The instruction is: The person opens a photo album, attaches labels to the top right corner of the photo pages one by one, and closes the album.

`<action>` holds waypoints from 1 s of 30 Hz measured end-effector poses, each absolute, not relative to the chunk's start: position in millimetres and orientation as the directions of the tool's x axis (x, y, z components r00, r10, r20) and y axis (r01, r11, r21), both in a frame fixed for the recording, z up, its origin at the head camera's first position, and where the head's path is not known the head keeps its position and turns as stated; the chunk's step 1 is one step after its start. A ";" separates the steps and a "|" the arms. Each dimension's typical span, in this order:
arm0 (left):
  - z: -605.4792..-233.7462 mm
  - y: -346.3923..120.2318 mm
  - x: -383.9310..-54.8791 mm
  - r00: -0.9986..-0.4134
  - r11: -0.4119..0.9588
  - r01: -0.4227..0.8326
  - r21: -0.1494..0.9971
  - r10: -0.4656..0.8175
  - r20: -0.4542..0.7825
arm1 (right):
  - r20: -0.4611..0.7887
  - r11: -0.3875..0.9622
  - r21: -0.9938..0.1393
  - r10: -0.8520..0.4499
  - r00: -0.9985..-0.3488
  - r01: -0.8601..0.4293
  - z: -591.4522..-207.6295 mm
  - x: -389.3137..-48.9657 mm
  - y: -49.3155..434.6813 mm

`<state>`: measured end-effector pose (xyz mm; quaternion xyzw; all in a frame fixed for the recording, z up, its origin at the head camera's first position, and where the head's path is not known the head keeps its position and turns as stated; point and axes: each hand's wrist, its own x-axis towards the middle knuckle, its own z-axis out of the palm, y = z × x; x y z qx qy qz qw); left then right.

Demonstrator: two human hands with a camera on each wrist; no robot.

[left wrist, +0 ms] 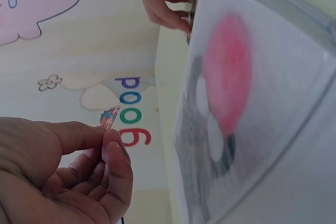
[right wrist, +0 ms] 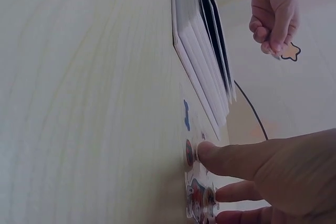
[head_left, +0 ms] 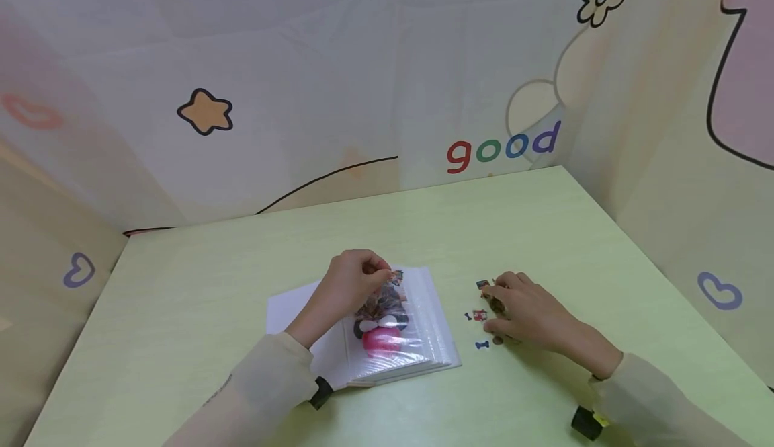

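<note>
Between thumb and index finger, my left hand [head_left: 349, 284] pinches a small colourful sticker [left wrist: 108, 118] with a cartoon figure on it. It is held up over an open photo album [head_left: 437, 319] with shiny clear pages. A picture with a bright pink oval [head_left: 383, 341] shows on the album's top page. To the right of the album, my right hand [head_left: 532, 314] rests fingertips on several small stickers lying on the table, partly covering them. A red one [head_left: 480, 315] and a blue bone-shaped one [head_left: 482, 345] show beside its fingers.
The album lies on a pale green-yellow table [head_left: 199, 339], its white cover [head_left: 290, 306] spread to the left. Printed cloth walls [head_left: 302, 64] enclose the table at the back and both sides. Dark devices are strapped at both wrists.
</note>
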<state>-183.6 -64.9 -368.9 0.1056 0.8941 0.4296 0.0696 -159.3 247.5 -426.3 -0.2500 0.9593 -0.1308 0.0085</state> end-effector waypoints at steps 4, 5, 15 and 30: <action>-372.7 -71.6 -190.6 -0.975 0.622 0.113 0.775 0.221 -0.036 | 0.049 0.845 -0.249 -0.477 -0.877 -0.473 -427.8 -159.2 247.9; -373.8 -72.5 -191.9 -0.975 0.623 0.103 0.775 0.217 -0.045 | 0.049 0.846 -0.248 -0.476 -0.878 -0.472 -428.1 -159.2 247.9; -376.6 -73.5 -202.4 -0.980 0.638 0.043 0.769 0.178 -0.093 | 0.077 0.849 -0.235 -0.470 -0.880 -0.474 -427.3 -155.5 246.3; -385.8 -62.1 -213.9 -0.977 0.662 0.031 0.749 0.177 -0.116 | 0.245 0.767 -0.281 -0.523 -0.816 -0.576 -419.7 -141.2 211.6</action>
